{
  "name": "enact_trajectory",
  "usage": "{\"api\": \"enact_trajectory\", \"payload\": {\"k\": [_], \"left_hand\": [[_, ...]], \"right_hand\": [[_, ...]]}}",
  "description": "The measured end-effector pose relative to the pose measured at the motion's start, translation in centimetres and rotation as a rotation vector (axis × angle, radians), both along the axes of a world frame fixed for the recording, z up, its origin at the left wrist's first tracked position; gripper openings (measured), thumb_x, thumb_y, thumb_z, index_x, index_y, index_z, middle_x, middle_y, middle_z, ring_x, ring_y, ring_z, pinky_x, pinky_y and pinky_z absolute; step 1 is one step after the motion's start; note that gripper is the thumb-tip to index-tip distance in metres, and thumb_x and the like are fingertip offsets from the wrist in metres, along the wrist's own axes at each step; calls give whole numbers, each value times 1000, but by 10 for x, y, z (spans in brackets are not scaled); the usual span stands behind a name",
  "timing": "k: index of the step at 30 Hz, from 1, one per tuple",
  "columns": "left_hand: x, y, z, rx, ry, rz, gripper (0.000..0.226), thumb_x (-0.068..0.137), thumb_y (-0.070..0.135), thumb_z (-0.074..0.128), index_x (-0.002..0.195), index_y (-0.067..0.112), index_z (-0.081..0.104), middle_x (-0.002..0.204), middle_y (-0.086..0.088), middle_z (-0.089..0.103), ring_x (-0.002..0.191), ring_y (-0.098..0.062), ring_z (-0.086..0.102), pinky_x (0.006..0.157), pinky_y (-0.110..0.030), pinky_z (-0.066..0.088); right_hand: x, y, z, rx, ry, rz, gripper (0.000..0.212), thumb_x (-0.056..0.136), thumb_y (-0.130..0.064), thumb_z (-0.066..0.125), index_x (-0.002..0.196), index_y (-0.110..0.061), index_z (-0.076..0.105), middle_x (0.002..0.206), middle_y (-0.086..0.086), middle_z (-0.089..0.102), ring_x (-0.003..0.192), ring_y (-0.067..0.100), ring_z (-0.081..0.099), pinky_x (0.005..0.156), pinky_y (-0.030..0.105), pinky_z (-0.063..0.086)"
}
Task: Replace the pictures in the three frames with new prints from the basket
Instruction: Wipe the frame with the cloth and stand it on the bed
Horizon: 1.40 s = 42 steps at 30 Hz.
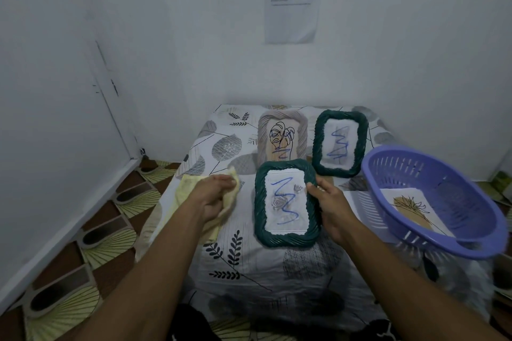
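Yellow cloth [188, 184] bunched in the left hand [214, 198], right hand [331, 203] pinching the right edge of the near green frame [259, 202] on the counter [249, 271], basket [457, 196] with a print [410, 209] beside: one-edge grip, likely slipping if lifted.

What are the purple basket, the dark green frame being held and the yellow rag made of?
The purple basket looks like smooth moulded plastic: glossy, with even slots in its wall. The dark green frame has a twisted, rope-like border, perhaps woven wicker or moulded plastic; unclear. The yellow rag looks like soft cloth, bunching in the left hand.
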<state>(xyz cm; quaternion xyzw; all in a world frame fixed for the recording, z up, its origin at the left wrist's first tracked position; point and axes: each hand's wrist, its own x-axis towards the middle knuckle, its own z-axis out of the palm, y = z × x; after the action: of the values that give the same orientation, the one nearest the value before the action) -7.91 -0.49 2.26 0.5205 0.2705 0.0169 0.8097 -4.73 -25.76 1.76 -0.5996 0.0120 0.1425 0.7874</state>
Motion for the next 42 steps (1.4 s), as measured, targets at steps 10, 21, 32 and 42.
{"api": "enact_trajectory", "payload": {"k": [10, 21, 32, 42], "left_hand": [[-9, -29, -15, -113, 72, 12, 11, 87, -11, 53, 85, -4, 61, 58, -13, 66, 44, -20, 64, 42, -25, 52], [-19, -43, -20, 219, -119, 15, 20, 89, -3, 60, 83, 14, 52, 84, -18, 67, 55, -16, 59, 45, -21, 47], [-20, -67, -8, 853, -484, -105, 22, 84, 1, 67, 104, 10, 70, 103, -2, 66, 94, -7, 61, 86, -10, 44], [-40, -94, -43, 1895, -585, -441, 57, 100, 42, 20, 151, 17, 26, 158, 4, 20, 147, -10, 13, 119, -46, -3]], "right_hand": [[-5, -9, 2, -23, -10, 3, 20, 97, -11, 53, 114, -8, 63, 94, 9, 73, 77, 25, 68, 63, 31, 54], [-3, -12, -3, -41, -18, -11, 21, 96, -11, 55, 114, -10, 64, 99, 12, 73, 80, 26, 68, 66, 33, 53], [-5, -1, 1, -32, -17, 12, 18, 95, -11, 56, 111, -10, 64, 92, 12, 73, 78, 28, 67, 70, 36, 56], [-3, -2, 4, 82, -29, -44, 16, 97, -9, 51, 107, -8, 63, 96, 12, 72, 75, 22, 70, 65, 34, 57]]}}
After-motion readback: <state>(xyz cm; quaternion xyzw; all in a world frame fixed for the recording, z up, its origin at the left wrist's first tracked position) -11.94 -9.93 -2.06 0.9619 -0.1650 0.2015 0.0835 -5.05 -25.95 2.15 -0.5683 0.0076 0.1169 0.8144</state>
